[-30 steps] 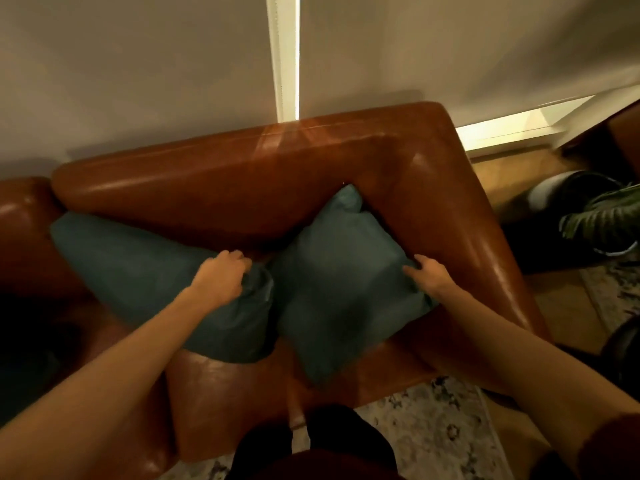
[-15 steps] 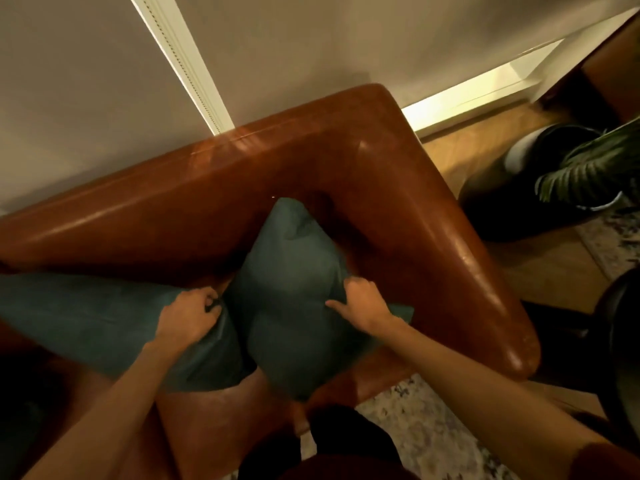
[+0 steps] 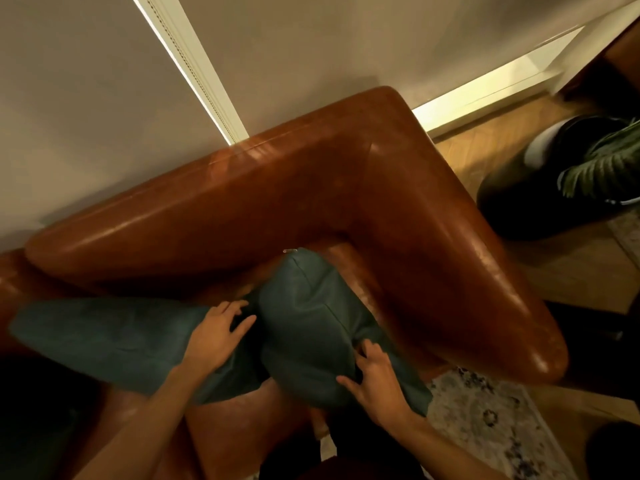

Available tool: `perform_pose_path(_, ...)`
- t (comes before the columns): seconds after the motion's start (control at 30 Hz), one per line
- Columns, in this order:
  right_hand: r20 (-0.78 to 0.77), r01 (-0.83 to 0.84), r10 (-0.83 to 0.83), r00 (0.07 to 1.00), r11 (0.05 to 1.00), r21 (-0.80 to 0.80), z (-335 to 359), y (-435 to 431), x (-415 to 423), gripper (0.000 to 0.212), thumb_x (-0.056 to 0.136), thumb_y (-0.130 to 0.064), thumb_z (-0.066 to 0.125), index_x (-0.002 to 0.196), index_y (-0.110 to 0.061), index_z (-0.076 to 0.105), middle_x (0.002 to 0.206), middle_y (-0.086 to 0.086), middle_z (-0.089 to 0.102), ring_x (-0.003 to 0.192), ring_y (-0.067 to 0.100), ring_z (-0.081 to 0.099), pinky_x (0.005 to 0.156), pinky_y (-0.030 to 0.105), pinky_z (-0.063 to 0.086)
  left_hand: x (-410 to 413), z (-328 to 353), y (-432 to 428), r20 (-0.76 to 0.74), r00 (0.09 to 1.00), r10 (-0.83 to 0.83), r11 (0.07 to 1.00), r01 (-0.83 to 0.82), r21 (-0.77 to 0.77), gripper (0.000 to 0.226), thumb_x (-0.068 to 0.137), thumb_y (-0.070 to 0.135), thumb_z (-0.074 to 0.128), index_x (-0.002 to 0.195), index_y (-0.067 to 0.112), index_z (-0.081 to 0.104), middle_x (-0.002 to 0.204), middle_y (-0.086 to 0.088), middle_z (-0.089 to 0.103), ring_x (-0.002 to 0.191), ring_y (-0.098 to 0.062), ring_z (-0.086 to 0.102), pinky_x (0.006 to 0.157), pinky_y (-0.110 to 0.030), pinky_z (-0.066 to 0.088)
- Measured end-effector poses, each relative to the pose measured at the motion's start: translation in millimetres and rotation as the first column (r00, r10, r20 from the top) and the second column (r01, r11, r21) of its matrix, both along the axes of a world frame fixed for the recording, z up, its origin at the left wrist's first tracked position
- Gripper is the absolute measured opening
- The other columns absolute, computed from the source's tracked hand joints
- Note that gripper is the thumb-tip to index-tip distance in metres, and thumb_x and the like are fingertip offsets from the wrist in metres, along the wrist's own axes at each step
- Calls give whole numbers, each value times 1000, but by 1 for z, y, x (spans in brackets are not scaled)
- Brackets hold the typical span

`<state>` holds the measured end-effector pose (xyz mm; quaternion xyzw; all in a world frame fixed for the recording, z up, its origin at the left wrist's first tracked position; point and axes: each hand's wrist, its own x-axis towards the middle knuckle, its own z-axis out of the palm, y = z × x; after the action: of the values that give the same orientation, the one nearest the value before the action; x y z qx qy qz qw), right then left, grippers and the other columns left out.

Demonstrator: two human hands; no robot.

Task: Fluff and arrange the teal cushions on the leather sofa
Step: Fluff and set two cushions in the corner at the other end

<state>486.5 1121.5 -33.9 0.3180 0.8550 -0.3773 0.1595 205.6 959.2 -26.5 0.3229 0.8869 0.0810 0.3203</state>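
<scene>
Two teal cushions lie on the brown leather sofa [image 3: 311, 188]. The right cushion [image 3: 311, 320] sits in the corner by the armrest, tilted on a point, its seam and zipper end facing up. My right hand [image 3: 372, 374] grips its lower right edge, fingers pinching the fabric. The left cushion [image 3: 110, 341] lies flat along the backrest. My left hand [image 3: 216, 336] rests on its right end, fingers spread and reaching toward the gap between the two cushions.
The sofa armrest [image 3: 485, 289] runs down the right side. A dark pot with a green plant [image 3: 568, 181] stands on the wooden floor beyond it. A patterned rug [image 3: 491, 420] lies in front. A wall and white trim [image 3: 194, 67] stand behind the sofa.
My right hand has slid down the right cushion and now pinches its lower edge; the cushion is bunched narrower. My left hand has opened from a fist. The view has tilted.
</scene>
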Motion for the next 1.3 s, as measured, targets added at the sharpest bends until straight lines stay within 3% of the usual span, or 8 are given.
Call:
perform_pose_path(0.2, 9, -7, 7, 1000, 1000, 4, -3, -17, 0, 50, 84, -48, 63, 122, -16, 64, 119, 3, 51, 114, 23, 47, 96, 33, 41, 9, 5, -4, -25, 1000, -6, 999, 7, 48, 67, 86, 72, 22, 133, 33, 51, 110, 12, 61, 106, -13, 54, 86, -33, 49)
perform_pose_path(0.47, 6, -33, 33, 999, 999, 1, -1, -31, 0, 46, 85, -45, 63, 121, -17, 66, 124, 3, 54, 115, 24, 50, 95, 33, 43, 14, 6, -7, -27, 999, 29, 999, -28, 22, 78, 79, 81, 16, 137, 38, 45, 109, 12, 66, 106, -15, 58, 83, -34, 49)
perform_pose_path(0.67, -62, 100, -102, 993, 994, -48, 26, 13, -38, 31, 83, -30, 68, 96, -2, 74, 105, 11, 66, 98, 29, 64, 87, 32, 50, 6, 7, -21, -29, 999, 23, 998, -25, -58, 56, 87, 67, 44, 134, 37, 48, 101, 21, 66, 104, -13, 58, 80, -33, 49)
perform_pose_path(0.8, 121, -75, 56, 991, 985, 154, 80, 71, -88, 35, 88, -34, 65, 94, 0, 64, 108, 19, 62, 104, 37, 58, 86, 38, 45, 12, 7, -25, 6, 998, 56, 998, -56, -22, 52, 87, 63, 50, 131, 36, 50, 93, 24, 63, 98, -10, 56, 79, -32, 49)
perform_pose_path(1.0, 205, -347, 310, 928, 921, 179, 124, 68, -193, 7, 87, -11, 57, 84, -8, 53, 114, 21, 62, 107, 38, 60, 77, 37, 44, 30, 16, -24, 23, 966, 259, 960, -260, 105, 69, 72, 83, 30, 116, 39, 59, 89, 16, 69, 98, -18, 58, 89, -40, 48)
perform_pose_path(1.1, 217, -487, 440, 871, 830, 272, 94, -3, -226, 27, 91, -16, 54, 115, -7, 63, 127, 19, 58, 119, 35, 54, 98, 40, 41, 29, 12, -23, 265, 795, 546, 781, -597, 184, 67, 69, 90, 35, 92, 37, 68, 85, 12, 74, 96, -14, 64, 95, -41, 47)
perform_pose_path(1.2, 317, -645, 570, 758, 729, 229, 71, -60, -239, 35, 95, -23, 48, 127, -10, 58, 136, 18, 49, 125, 32, 44, 105, 42, 34, 15, 4, -20, 454, 534, 713, 563, -822, 84, 72, 65, 93, 39, 97, 37, 71, 108, 7, 72, 113, -19, 61, 109, -44, 38)
perform_pose_path(1.3, 134, -611, 596, 792, 778, 148, 89, -64, -244, 36, 90, -18, 57, 123, -4, 58, 128, 19, 54, 120, 35, 51, 96, 41, 44, 9, -4, -33, 390, 493, 778, 559, -826, -71, 61, 76, 80, 34, 98, 30, 63, 104, 6, 61, 118, -30, 55, 112, -53, 28)
